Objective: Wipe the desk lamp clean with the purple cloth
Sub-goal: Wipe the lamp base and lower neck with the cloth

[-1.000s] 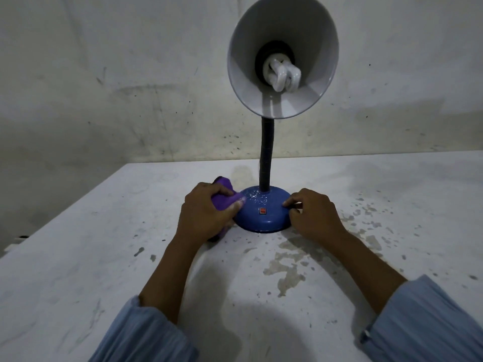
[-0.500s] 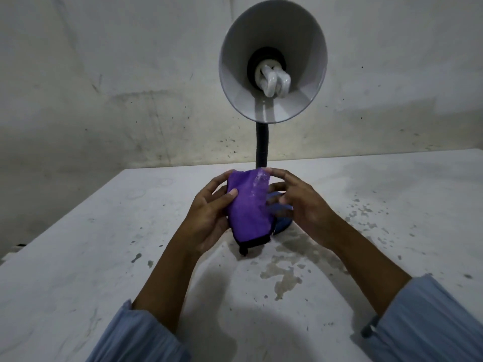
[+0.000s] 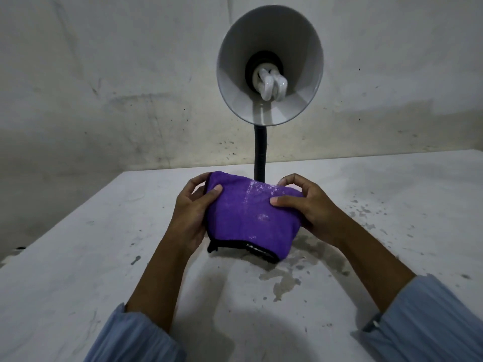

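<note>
Your left hand (image 3: 192, 215) and right hand (image 3: 307, 206) each grip a side of the purple cloth (image 3: 251, 218), stretched between them just in front of the desk lamp (image 3: 269, 66). Below your hands, the white counter (image 3: 78, 257) is stained and flaking. Beyond them stands a scuffed grey wall (image 3: 104, 87).

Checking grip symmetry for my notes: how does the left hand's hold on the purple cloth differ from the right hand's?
The left hand grips the purple cloth at its left edge, thumb on the front near the top corner; the right hand grips the right edge, thumb pressed further toward the middle. The left hand's fingers are hidden behind the cloth; the right hand's fingertips curl over its top edge. Both hold it in front of the lamp.
</note>
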Action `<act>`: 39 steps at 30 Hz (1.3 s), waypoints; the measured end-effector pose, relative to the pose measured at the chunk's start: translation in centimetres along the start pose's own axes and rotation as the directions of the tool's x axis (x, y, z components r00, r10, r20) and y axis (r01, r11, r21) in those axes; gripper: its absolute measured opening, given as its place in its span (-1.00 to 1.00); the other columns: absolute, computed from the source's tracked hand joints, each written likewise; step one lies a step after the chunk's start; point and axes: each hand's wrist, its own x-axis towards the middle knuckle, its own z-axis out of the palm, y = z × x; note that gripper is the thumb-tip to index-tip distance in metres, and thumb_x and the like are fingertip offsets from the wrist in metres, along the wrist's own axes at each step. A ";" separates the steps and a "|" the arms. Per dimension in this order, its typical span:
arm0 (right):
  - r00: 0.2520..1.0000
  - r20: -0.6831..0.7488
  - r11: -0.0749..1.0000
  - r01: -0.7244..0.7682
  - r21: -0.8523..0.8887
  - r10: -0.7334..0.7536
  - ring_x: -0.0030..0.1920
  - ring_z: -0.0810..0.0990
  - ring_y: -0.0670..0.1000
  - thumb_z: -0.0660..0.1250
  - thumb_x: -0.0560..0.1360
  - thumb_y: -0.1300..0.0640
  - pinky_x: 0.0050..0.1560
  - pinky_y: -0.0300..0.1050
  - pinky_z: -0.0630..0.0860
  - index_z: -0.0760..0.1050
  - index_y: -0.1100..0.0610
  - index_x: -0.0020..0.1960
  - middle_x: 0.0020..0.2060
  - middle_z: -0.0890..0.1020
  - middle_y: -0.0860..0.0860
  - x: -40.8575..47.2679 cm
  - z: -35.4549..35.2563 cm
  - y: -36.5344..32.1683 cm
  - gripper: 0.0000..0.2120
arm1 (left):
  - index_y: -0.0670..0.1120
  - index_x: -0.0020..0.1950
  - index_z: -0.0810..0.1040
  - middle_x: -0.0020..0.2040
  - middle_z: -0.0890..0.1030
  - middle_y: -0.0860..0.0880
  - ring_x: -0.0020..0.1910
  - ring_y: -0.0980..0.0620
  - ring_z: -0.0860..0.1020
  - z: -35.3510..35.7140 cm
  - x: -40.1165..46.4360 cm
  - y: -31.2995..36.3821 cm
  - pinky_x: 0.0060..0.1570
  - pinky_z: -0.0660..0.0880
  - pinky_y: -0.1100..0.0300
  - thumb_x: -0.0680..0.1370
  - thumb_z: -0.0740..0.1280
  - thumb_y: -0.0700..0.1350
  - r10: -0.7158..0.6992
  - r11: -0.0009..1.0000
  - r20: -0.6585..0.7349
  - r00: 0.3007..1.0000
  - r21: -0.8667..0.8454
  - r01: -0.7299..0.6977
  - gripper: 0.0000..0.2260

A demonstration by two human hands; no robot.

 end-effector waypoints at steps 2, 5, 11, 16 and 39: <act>0.999 -0.026 1.000 -0.019 0.013 0.019 -0.11 0.63 0.20 0.49 0.31 0.28 -0.15 0.09 0.60 0.49 0.08 -0.03 -0.04 0.60 0.22 0.0 -0.1 0.0 -0.70 | 0.06 0.09 0.56 -0.03 0.67 0.01 -0.07 -0.03 0.65 -0.5 0.1 0.2 -0.22 0.60 0.08 0.37 0.46 -0.15 0.031 0.999 -0.077 0.997 0.029 -0.028 -0.68; 0.999 0.001 0.997 -0.043 0.069 0.043 -0.17 0.60 0.12 0.43 0.34 0.35 -0.28 -0.04 0.59 0.52 0.10 -0.06 -0.09 0.59 0.18 -0.1 -0.4 -0.1 -0.75 | 0.04 0.05 0.59 -0.10 0.69 0.01 -0.12 -0.01 0.67 -0.9 0.2 0.4 -0.24 0.59 0.10 0.29 0.51 -0.10 0.034 0.999 -0.117 0.993 0.022 -0.031 -0.66; 0.988 0.127 0.996 -0.092 -0.002 0.091 -0.12 0.56 0.12 0.27 0.41 0.39 -0.20 -0.10 0.51 0.56 0.20 -0.09 -0.13 0.59 0.15 -0.2 -0.2 -0.1 -0.82 | -0.03 0.10 0.58 0.01 0.66 -0.06 -0.05 -0.06 0.64 -0.1 -0.1 0.0 -0.20 0.60 0.09 0.32 0.48 -0.06 -0.017 0.998 -0.058 0.998 0.056 0.021 -0.63; 0.971 0.199 0.989 -0.115 -0.089 0.131 0.00 0.62 0.15 0.48 0.25 0.11 -0.09 -0.07 0.59 0.55 0.11 -0.05 -0.01 0.63 0.12 -0.5 0.2 -0.3 -0.71 | 0.05 0.06 0.56 -0.14 0.69 0.03 -0.17 0.00 0.67 0.6 -0.4 0.0 -0.30 0.59 0.13 0.30 0.46 -0.02 -0.044 0.997 0.029 0.999 0.072 0.042 -0.65; 0.988 -0.109 0.972 -0.082 0.222 0.108 -0.27 0.61 0.03 0.49 0.31 0.16 -0.30 -0.12 0.55 0.51 0.13 -0.01 -0.18 0.62 0.14 -0.4 1.6 -0.6 -0.71 | -0.01 0.01 0.52 0.01 0.62 -0.05 -0.05 -0.02 0.62 2.1 -0.5 -1.4 -0.10 0.60 0.08 0.50 0.35 -0.09 -0.031 0.991 -0.090 0.995 0.129 0.043 -0.89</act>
